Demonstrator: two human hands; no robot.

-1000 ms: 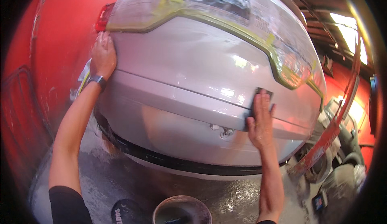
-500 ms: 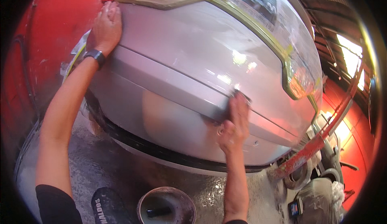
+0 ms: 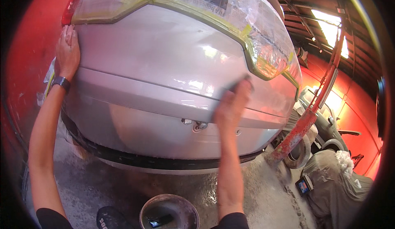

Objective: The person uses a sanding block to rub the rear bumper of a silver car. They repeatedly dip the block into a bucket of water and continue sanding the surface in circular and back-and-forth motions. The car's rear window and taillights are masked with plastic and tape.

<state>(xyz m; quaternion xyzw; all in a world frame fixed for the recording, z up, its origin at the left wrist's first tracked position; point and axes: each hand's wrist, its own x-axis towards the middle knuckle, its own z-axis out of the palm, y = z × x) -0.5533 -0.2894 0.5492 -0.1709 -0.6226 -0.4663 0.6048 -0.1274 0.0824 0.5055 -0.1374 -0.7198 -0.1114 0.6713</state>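
A silver-grey car tailgate (image 3: pixel 140 56) fills the middle, its surface glossy with bright reflections. My left hand (image 3: pixel 68 52), with a dark watch on the wrist, lies with fingers stretched along the panel's left edge, just below a red tail light (image 3: pixel 72 8). On the right part of the panel, by the crease above the latch (image 3: pixel 200 126), is my right hand (image 3: pixel 234 101), blurred by motion. It presses a dark flat pad (image 3: pixel 240 84) against the panel; most of the pad is hidden by the fingers, and its exact kind cannot be made out.
Newspaper (image 3: pixel 242 10) and yellow-green masking tape (image 3: pixel 197 12) cover the rear window. Below stands a round bucket (image 3: pixel 170 198) with liquid and a dark object inside, beside my shoe (image 3: pixel 111 218). At right are a red metal post (image 3: pixel 302 128), a tyre (image 3: pixel 298 153) and a plastic-covered heap (image 3: pixel 333 183).
My right hand has slid up across the panel with the dark pad, uncovering the latch. The view has shifted right; my left hand stays at the panel's left edge.
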